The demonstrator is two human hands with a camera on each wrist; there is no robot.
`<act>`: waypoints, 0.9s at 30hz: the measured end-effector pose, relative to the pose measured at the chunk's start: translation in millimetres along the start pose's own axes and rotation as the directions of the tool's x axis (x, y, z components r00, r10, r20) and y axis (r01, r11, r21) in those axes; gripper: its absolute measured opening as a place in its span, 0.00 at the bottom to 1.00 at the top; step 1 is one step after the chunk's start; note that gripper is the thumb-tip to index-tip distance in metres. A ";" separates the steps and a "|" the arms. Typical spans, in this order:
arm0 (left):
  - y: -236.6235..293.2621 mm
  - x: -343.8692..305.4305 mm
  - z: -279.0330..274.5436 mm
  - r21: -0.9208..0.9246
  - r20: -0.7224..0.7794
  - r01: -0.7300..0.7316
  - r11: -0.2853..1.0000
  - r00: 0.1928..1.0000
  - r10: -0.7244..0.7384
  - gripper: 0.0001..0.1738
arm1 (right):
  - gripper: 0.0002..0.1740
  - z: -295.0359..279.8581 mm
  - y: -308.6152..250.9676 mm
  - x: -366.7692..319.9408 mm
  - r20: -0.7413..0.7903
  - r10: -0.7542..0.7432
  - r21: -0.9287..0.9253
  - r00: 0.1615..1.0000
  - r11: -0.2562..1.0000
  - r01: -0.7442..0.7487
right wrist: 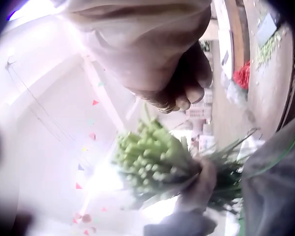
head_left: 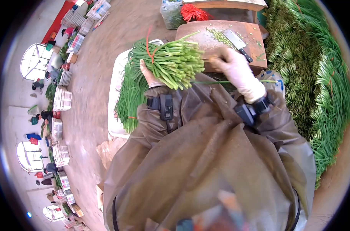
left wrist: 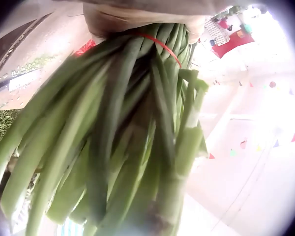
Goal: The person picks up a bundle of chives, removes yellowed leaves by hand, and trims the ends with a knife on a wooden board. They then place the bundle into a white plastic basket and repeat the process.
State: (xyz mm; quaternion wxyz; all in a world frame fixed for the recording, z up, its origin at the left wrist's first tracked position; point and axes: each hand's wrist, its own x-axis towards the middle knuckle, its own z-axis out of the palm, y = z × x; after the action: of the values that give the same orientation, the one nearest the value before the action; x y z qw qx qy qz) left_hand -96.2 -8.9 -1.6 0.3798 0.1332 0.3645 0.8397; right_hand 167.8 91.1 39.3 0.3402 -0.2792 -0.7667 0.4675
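My gloved left hand (head_left: 147, 73) grips a thick bundle of green stalks (head_left: 179, 61), tied with a red band (head_left: 152, 56). Their pale cut ends point right, toward my other hand. In the left wrist view the stalks (left wrist: 108, 128) fan out below the hand, and the band (left wrist: 162, 45) sits close to the fingers. Blurred, the gloved right hand (head_left: 236, 69) is raised just right of the cut ends. Its fingers (right wrist: 194, 93) are curled, with nothing visible in them in the right wrist view. One loose stalk (head_left: 217, 81) lies across the lap below it.
A white tub (head_left: 115, 84) with more long greens (head_left: 127, 104) stands at my left. Ahead, a knife (head_left: 236, 44) and chopped bits lie on a wooden board (head_left: 198, 29). Red ties (head_left: 194, 13) sit behind it. Piled greens (head_left: 325, 77) line the right side.
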 end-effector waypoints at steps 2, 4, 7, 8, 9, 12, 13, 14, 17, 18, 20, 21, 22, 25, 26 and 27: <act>6.0 -10.8 10.2 -0.030 -0.007 0.023 0.999 1.000 -0.024 0.44 | 0.18 -22.0 26.8 -9.5 -0.043 0.056 -0.128 0.998 0.990 -0.061; 8.2 -19.4 22.8 -0.098 0.014 0.106 0.989 0.994 -0.105 0.42 | 0.16 -46.5 47.9 -18.4 -0.069 0.137 -0.249 0.988 0.957 -0.151; -5.7 -25.1 36.0 -0.052 0.041 0.174 0.983 0.984 -0.172 0.40 | 0.18 -59.9 51.3 -21.7 -0.067 0.163 0.087 0.984 0.984 -0.157; -11.9 -32.5 49.2 -0.104 0.122 0.168 0.980 0.980 -0.155 0.35 | 0.22 -60.7 44.7 -17.9 0.004 0.141 0.150 0.990 0.979 -0.140; -17.8 -36.4 54.8 -0.096 0.244 0.272 0.957 0.939 -0.243 0.32 | 0.24 -55.4 29.9 -14.5 0.038 0.173 0.153 0.984 0.972 -0.177; -43.9 -49.9 70.8 0.156 0.429 0.257 0.954 0.852 -0.300 0.29 | 0.30 -24.0 2.0 -3.2 0.071 0.071 0.387 0.995 0.917 -0.093; -49.8 -58.1 80.2 0.230 0.450 0.187 0.955 0.850 -0.274 0.29 | 0.31 -15.0 -5.2 0.6 0.072 0.027 0.484 0.997 0.873 -0.058; -56.4 -65.0 86.6 0.288 0.447 0.120 0.950 0.860 -0.244 0.29 | 0.29 -10.1 -10.1 1.2 0.074 0.035 0.542 0.997 0.837 -0.070; -64.3 -66.3 95.1 0.292 0.293 0.171 0.941 0.921 -0.259 0.28 | 0.25 -14.8 -7.6 -2.3 0.011 0.255 0.676 0.967 0.710 -0.195; -61.0 -66.6 100.2 0.215 0.203 0.236 0.948 0.938 -0.280 0.26 | 0.24 -16.3 -6.0 -3.3 -0.037 0.277 0.718 0.960 0.676 -0.167; -60.4 -58.7 94.2 0.094 0.280 0.288 0.953 0.911 -0.303 0.26 | 0.21 -11.5 6.9 -3.2 -0.179 0.202 0.770 0.963 0.638 0.009; -61.2 -57.2 92.8 0.114 0.307 0.277 0.954 0.904 -0.299 0.26 | 0.21 -15.3 6.8 -5.6 -0.148 0.202 0.785 0.968 0.620 -0.010; -61.0 -57.5 90.9 0.117 0.305 0.279 0.953 0.904 -0.301 0.26 | 0.22 -18.7 6.8 -8.2 -0.115 0.202 0.798 0.973 0.601 -0.031; -62.4 -59.2 85.9 0.143 0.358 0.289 0.947 0.876 -0.322 0.28 | 0.22 -21.9 10.6 -7.0 -0.063 0.250 0.818 0.966 0.568 -0.093; -62.2 -59.0 85.0 0.141 0.355 0.291 0.946 0.878 -0.323 0.28 | 0.22 -22.5 11.8 -6.0 -0.060 0.253 0.817 0.966 0.568 -0.098; -61.7 -58.5 84.4 0.201 0.349 0.249 0.947 0.886 -0.307 0.27 | 0.22 -22.9 13.3 -5.6 -0.057 0.246 0.813 0.968 0.574 -0.098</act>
State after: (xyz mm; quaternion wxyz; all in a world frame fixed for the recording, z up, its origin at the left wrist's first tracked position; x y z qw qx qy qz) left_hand 18.9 18.8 16.5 0.5479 0.2662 0.3627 0.7053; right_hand 190.6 104.4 33.4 0.4436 -0.2058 -0.4113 0.7692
